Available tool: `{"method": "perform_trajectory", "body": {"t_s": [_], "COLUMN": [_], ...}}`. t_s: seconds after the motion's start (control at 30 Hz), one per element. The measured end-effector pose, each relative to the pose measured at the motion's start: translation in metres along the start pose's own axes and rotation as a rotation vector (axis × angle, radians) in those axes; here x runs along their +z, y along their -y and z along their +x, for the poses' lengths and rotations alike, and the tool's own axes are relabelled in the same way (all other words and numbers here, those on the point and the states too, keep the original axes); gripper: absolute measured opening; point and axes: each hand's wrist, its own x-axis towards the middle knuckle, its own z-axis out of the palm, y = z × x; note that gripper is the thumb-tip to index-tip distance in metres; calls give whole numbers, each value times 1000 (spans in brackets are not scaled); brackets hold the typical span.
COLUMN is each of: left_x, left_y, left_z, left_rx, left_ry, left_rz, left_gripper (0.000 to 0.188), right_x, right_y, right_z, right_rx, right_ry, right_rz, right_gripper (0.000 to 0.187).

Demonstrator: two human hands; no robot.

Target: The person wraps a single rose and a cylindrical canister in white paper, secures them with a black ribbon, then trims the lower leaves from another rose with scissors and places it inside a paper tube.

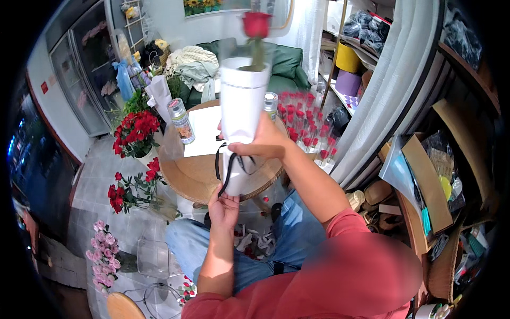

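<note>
A single red rose [256, 25] stands in a white paper wrap [243, 101] with a clear sleeve around its top, held upright over the round table. My right hand [263, 141] is closed around the narrow waist of the wrap. Below it, a black ribbon [228, 173] hangs in loops against the paper. My left hand [224, 208] is lower down, fingers pinched on the ribbon's end beside the bottom of the wrap. Whether those fingers also press on the paper is hard to make out.
On the wooden table [186, 173] lie a white sheet [202, 125] and two spray cans, one left [181, 122], one right [270, 103]. Many single wrapped roses [305, 119] stand behind right. Red flowers [135, 133] and pink roses [103, 255] stand left. Paper scraps [255, 240] lie on the floor.
</note>
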Motion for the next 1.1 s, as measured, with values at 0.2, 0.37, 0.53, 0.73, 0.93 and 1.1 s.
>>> {"method": "perform_trajectory", "body": {"t_s": [0.2, 0.37, 0.53, 0.73, 0.93, 1.1], "left_x": [33, 145, 144, 136, 126, 120], "left_y": [-7, -22, -18, -6, 1, 1], "left_z": [-12, -53, -49, -48, -48, -48], "left_rx": [507, 1053, 979, 959, 1020, 1009], "left_ry": [-68, 403, 511, 432, 410, 387], "left_rz": [543, 1191, 1271, 1083, 1030, 1051], "left_gripper": [17, 36, 47, 38, 37, 43], "right_x": [-11, -18, -4, 4, 9, 12], "right_y": [3, -6, -2, 1, -3, -3], "right_z": [-11, -24, -30, -35, -35, -38], "right_rx": [-69, -65, -110, -19, -31, 26], "right_ry": [70, 122, 98, 47, 35, -19], "right_rz": [94, 42, 131, 176, 220, 184], "right_gripper": [75, 95, 104, 113, 113, 119]}}
